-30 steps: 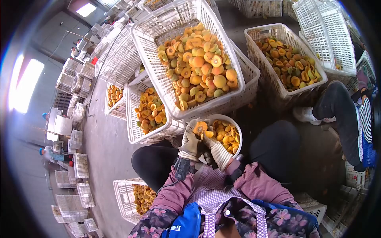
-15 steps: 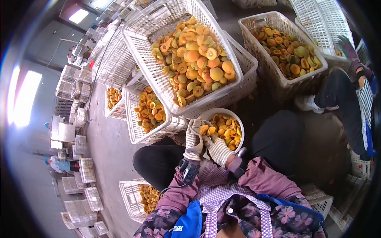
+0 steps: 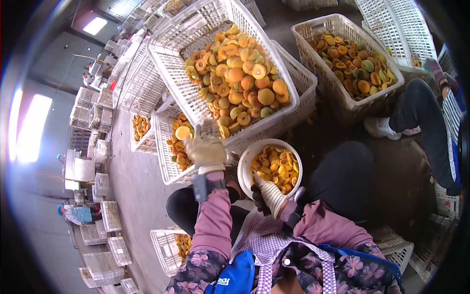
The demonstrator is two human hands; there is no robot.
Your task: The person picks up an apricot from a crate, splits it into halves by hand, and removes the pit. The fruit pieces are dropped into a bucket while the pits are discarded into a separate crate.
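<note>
Your hands are apart: left of the bucket [image 3: 244,164], the gloved left hand [image 3: 205,148] extends its fingers beside a fruit half [image 3: 182,133] above the small basket [image 3: 162,147]. At the bucket's near-left rim, your gloved right hand [image 3: 270,194] is curled, its grip unclear. Cut fruit [image 3: 280,164] lies inside; the large basket [image 3: 166,61] stands beyond.

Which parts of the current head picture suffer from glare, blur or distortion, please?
Head view: the bright window is blown out; the lens bows the scene and blackens the corners; the left hand looks slightly blurred; the floor beside the right knee is deeply shadowed.
</note>
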